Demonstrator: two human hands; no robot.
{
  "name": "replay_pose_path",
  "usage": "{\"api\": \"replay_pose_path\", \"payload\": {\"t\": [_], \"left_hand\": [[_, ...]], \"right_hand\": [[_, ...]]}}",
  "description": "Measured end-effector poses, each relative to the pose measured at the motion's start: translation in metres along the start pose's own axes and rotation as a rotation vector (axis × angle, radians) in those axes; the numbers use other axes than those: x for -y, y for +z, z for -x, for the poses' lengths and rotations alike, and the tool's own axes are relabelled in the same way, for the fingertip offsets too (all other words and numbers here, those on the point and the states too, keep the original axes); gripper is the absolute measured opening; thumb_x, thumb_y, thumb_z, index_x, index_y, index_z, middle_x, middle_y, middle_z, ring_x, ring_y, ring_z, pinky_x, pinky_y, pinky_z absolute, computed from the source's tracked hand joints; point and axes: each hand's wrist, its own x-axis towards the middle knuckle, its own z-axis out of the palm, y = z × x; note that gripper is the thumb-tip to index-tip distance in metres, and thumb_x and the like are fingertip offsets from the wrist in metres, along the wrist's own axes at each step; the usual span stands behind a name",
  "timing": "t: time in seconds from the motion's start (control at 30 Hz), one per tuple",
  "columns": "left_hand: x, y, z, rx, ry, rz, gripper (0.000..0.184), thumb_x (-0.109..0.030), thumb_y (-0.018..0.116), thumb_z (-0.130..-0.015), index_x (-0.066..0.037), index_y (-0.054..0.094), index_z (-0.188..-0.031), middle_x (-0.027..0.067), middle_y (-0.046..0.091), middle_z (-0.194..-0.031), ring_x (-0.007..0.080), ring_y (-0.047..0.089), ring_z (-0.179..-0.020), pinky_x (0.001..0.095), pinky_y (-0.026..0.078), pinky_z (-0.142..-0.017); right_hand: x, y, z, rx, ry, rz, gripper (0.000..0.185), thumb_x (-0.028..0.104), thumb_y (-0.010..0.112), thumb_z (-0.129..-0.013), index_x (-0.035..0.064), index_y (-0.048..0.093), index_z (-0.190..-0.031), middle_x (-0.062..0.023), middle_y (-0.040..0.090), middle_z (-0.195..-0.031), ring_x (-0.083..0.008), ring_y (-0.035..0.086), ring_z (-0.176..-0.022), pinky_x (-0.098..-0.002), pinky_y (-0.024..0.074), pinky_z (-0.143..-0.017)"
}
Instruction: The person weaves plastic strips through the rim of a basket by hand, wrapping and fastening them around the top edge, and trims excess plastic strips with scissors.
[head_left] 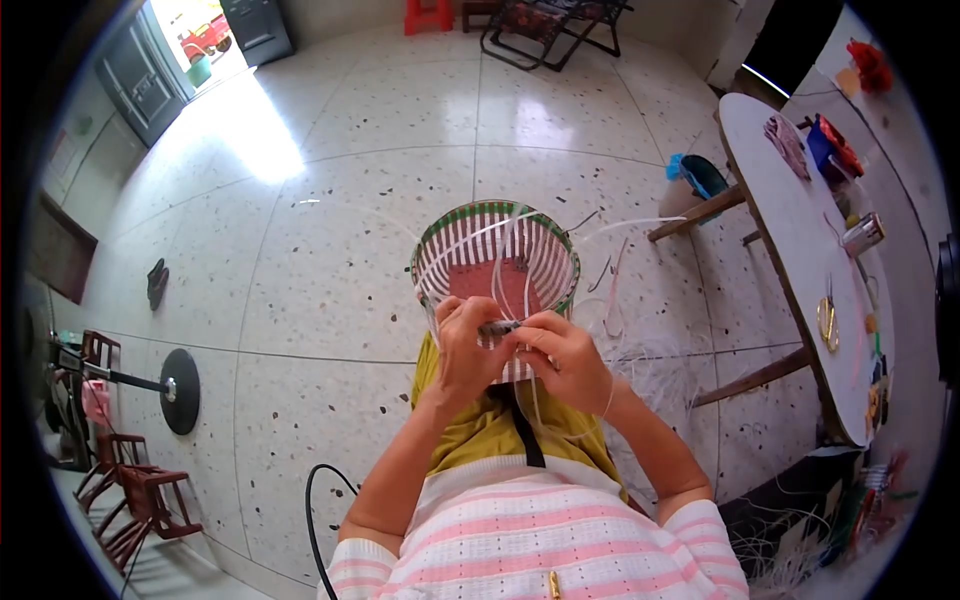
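A round woven basket (497, 208) with a green rim, white strip sides and a reddish base stands in front of my lap. Both of my hands meet over its near edge. The fingers of my left hand (464, 350) are curled round a small dark grey thing (497, 328), whose kind I cannot make out. Pinched closed beside it, my right hand (567, 356) holds a pale plastic strip (536, 402) that hangs down toward my lap. Other white strips (507, 262) loop across the inside of the basket. The near part of the rim is hidden by my hands.
To the right stands a white-topped table (775, 215) holding gold-handled scissors (827, 322) and a can (863, 234). Loose clear strips (655, 385) lie on the floor near its legs. A round black stand base (180, 391) and small wooden chairs (158, 497) are at left.
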Motion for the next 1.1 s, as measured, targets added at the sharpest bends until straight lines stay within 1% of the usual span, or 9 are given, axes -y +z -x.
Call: {"api": "replay_pose_path", "payload": {"t": [0.2, 0.47, 0.53, 0.6, 0.7, 0.77, 0.83, 0.9, 1.1], "left_hand": [[0.001, 0.000, 0.000, 0.008, 0.023, -0.022, 0.037, -0.011, 0.082, -0.064, -0.007, 0.058, -0.091, 0.0068, 0.064, -0.080, 0.0236, 0.061, -0.076, 0.0363, 0.038, -0.087], [-0.001, 0.000, -0.002, -0.007, -0.006, 0.009, 0.038, -0.013, 0.084, -0.066, -0.007, 0.057, -0.092, 0.0060, 0.063, -0.079, 0.0244, 0.060, -0.075, 0.0368, 0.038, -0.086], [0.000, 0.000, -0.002, -0.005, -0.009, 0.010, 0.038, -0.014, 0.084, -0.065, -0.007, 0.057, -0.092, 0.0057, 0.062, -0.079, 0.0246, 0.059, -0.076, 0.0366, 0.038, -0.086], [-0.001, 0.000, -0.002, -0.014, -0.012, -0.007, 0.040, -0.014, 0.085, -0.064, -0.007, 0.058, -0.091, 0.0051, 0.062, -0.078, 0.0244, 0.058, -0.076, 0.0358, 0.039, -0.084], [-0.002, 0.001, -0.002, -0.026, -0.024, 0.017, 0.038, -0.013, 0.085, -0.064, -0.007, 0.058, -0.091, 0.0048, 0.062, -0.078, 0.0245, 0.057, -0.076, 0.0353, 0.039, -0.084], [-0.003, 0.000, -0.002, -0.019, -0.031, 0.013, 0.038, -0.012, 0.084, -0.064, -0.007, 0.058, -0.091, 0.0048, 0.062, -0.078, 0.0246, 0.057, -0.077, 0.0354, 0.039, -0.084], [-0.004, 0.000, -0.002, -0.016, -0.036, 0.008, 0.037, -0.011, 0.084, -0.064, -0.007, 0.058, -0.091, 0.0048, 0.062, -0.078, 0.0248, 0.057, -0.077, 0.0356, 0.039, -0.084], [-0.006, -0.001, 0.000, -0.014, -0.039, 0.020, 0.036, -0.010, 0.083, -0.064, -0.007, 0.059, -0.092, 0.0052, 0.063, -0.079, 0.0249, 0.058, -0.076, 0.0357, 0.039, -0.084], [-0.003, 0.000, -0.001, -0.003, 0.002, 0.003, 0.038, -0.010, 0.082, -0.063, -0.006, 0.059, -0.093, 0.0064, 0.064, -0.081, 0.0242, 0.061, -0.075, 0.0353, 0.038, -0.087]], "right_hand": [[-0.003, 0.001, -0.002, -0.073, -0.289, 0.247, 0.016, -0.005, 0.062, -0.084, -0.0017, 0.068, -0.098, -0.0156, 0.063, -0.093, -0.0296, 0.064, -0.085, -0.0345, 0.0516, -0.071], [0.094, -0.090, 0.052, -0.258, -0.093, -0.689, 0.022, 0.015, 0.067, -0.086, 0.0084, 0.056, -0.068, -0.0076, 0.063, -0.076, -0.0186, 0.055, -0.066, -0.0323, 0.0449, -0.061], [0.111, -0.099, 0.070, -0.639, -0.527, -1.402, 0.013, 0.007, 0.069, -0.076, 0.0077, 0.057, -0.071, -0.0076, 0.058, -0.063, -0.0210, 0.052, -0.050, -0.0358, 0.0433, -0.047], [0.141, -0.175, 0.078, -0.003, -0.364, -1.218, 0.015, 0.005, 0.072, -0.074, 0.0019, 0.058, -0.079, -0.0114, 0.057, -0.064, -0.0233, 0.053, -0.046, -0.0380, 0.0430, -0.038], [0.150, -0.173, 0.065, -0.142, -0.746, -1.515, 0.019, 0.011, 0.068, -0.083, -0.0042, 0.058, -0.084, -0.0147, 0.058, -0.066, -0.0252, 0.056, -0.048, -0.0386, 0.0461, -0.037], [0.126, -0.154, 0.036, -0.038, -0.669, -1.769, 0.030, 0.022, 0.060, -0.092, -0.0079, 0.058, -0.094, -0.0166, 0.058, -0.068, -0.0267, 0.056, -0.049, -0.0421, 0.0477, -0.037], [0.059, -0.140, 0.049, -0.046, -0.135, -2.043, 0.045, 0.029, 0.052, -0.099, -0.0022, 0.047, -0.131, -0.0193, 0.062, -0.086, -0.0246, 0.059, -0.061, -0.0374, 0.0510, -0.053], [0.020, -0.107, 0.022, -0.171, 0.104, -0.706, 0.045, 0.019, 0.049, -0.101, -0.0007, 0.040, -0.141, -0.0156, 0.061, -0.119, -0.0161, 0.061, -0.083, -0.0294, 0.0505, -0.073], [-0.004, -0.014, 0.002, 0.034, 0.042, 0.022, 0.026, 0.001, 0.071, -0.084, -0.0001, 0.067, -0.110, -0.0121, 0.068, -0.104, -0.0201, 0.066, -0.084, -0.0294, 0.0526, -0.072]]}}
